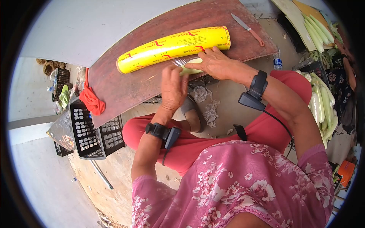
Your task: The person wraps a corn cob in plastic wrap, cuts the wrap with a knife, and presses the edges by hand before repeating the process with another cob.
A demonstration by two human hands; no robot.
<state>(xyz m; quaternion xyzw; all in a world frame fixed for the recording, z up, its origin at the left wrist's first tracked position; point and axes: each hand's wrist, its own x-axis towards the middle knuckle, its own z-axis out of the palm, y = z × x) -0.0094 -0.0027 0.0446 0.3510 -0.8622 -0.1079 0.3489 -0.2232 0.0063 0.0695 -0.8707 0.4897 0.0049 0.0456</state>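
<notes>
A long pale green vegetable (193, 67) is at the table's near edge, just in front of a yellow roll of cling film (173, 47). My right hand (217, 64) grips it from the right, its thumb and fingers over the top. My left hand (174, 84) is closed at the vegetable's left end, fingers curled inward; they seem to pinch the clear cling film (178, 62) there, though the fingertips are partly hidden. Between the roll and the vegetable, a shiny strip of that film shows.
A knife (249, 29) lies at the table's (129, 89) far right. Pale green vegetables (322, 106) are piled to my right, near a water bottle (278, 62). Black crates (85, 131) and a red cloth (92, 99) are at left. Crumpled film (210, 113) lies on the floor.
</notes>
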